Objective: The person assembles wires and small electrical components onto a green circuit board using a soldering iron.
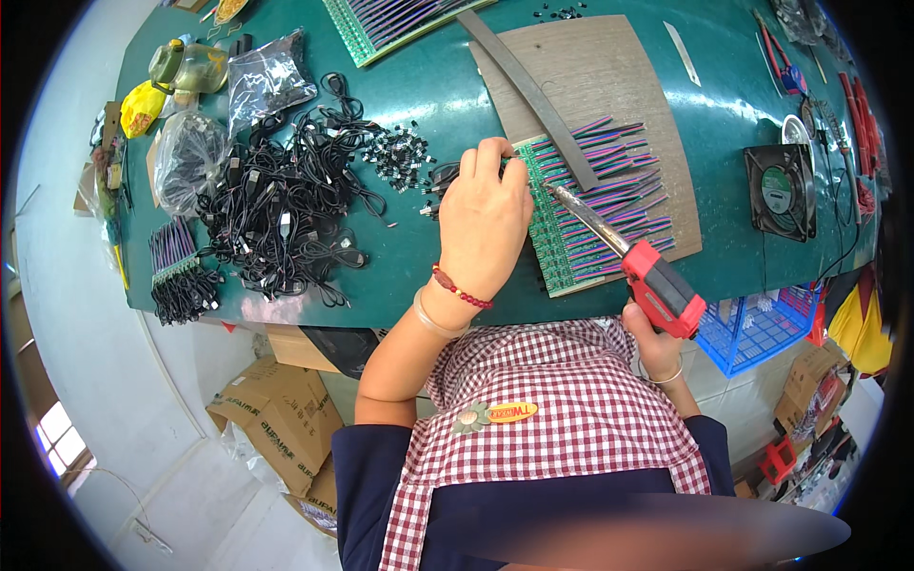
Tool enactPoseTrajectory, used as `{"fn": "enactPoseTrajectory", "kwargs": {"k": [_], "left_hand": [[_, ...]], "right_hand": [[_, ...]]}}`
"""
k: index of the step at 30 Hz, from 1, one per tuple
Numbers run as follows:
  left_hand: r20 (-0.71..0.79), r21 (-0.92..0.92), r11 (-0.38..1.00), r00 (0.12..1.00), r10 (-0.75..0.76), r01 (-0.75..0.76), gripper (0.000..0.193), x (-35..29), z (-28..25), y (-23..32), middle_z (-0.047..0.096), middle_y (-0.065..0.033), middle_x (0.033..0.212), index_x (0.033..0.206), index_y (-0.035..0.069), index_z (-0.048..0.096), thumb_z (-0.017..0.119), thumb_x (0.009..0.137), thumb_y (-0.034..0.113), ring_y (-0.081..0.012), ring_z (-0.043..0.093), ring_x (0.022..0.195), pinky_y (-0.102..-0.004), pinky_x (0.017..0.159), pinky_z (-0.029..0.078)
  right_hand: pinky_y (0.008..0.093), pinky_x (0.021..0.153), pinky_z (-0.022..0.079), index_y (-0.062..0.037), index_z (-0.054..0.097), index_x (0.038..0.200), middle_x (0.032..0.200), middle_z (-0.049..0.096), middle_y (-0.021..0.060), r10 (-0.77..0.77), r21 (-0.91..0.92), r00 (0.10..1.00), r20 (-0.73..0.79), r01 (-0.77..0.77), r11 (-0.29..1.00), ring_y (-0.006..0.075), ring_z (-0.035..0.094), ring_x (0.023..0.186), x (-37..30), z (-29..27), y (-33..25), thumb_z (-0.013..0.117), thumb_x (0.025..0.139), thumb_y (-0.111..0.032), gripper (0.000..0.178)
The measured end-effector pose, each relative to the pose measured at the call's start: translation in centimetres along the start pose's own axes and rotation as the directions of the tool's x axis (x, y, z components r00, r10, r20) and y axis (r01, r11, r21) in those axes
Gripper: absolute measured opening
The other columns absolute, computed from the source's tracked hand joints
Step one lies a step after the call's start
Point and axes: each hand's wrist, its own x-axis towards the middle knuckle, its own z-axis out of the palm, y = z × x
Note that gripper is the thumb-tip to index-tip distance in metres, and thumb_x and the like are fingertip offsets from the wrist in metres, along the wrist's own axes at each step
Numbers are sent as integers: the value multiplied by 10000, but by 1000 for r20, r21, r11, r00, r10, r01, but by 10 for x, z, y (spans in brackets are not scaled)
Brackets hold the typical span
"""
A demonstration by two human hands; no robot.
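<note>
My right hand (655, 344) grips a red-and-black soldering gun (664, 290) whose metal barrel slants up and left. Its tip meets a green circuit board panel (545, 224), among rows of thin purple, blue and black wires (614, 221) running off to the right. At the panel's left edge, my left hand (487, 214) has its fingers bent and pinched together; what they hold is hidden behind the hand. Across the wires lies a flat grey metal bar (533, 95). A brown wooden board (590, 71) sits under the wires. Just left of my fingers are small black connectors (436, 181).
Left lie a heap of black USB cables (276, 209), small loose connectors (395, 157) and plastic bags (271, 81). Another wired panel (381, 29) is at the far edge. A black fan (779, 193) stands right; a blue basket (757, 328) is below the table edge.
</note>
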Motion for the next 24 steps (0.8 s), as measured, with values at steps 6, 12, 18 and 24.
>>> {"fn": "enactPoseTrajectory", "kwargs": {"k": [6,12,18,24], "left_hand": [[-7,1,1000,1000,-5,5,159,-1,0,0,514,-102,986,774,8,559,635,634,15,-229,530,818,-308,631,490],[26,-21,998,998,-54,55,171,-8,-9,4,517,-107,1041,813,16,575,637,654,22,-249,525,853,-351,718,455],[-8,-257,960,993,-116,110,319,-30,-36,-2,511,-114,1115,985,43,582,640,671,29,-262,525,966,-375,817,423],[-70,359,858,927,-368,368,228,-60,-60,-81,533,-105,968,941,45,548,645,747,117,-290,505,900,-401,754,404]], "right_hand": [[249,660,447,-1,584,1025,859,591,32,57,79,998,-37,-54,995,100,547,760,0,-2,4,660,781,-50,260],[240,489,370,52,487,1093,636,485,48,-53,194,993,-104,73,978,101,437,516,9,6,-6,548,827,-61,295],[249,469,363,45,447,1107,587,437,42,-28,372,993,-116,70,926,112,405,485,21,9,-27,521,843,-109,315],[252,462,387,50,428,1165,584,431,42,-24,423,986,-167,93,901,114,411,485,28,6,-38,481,870,-143,357]]}}
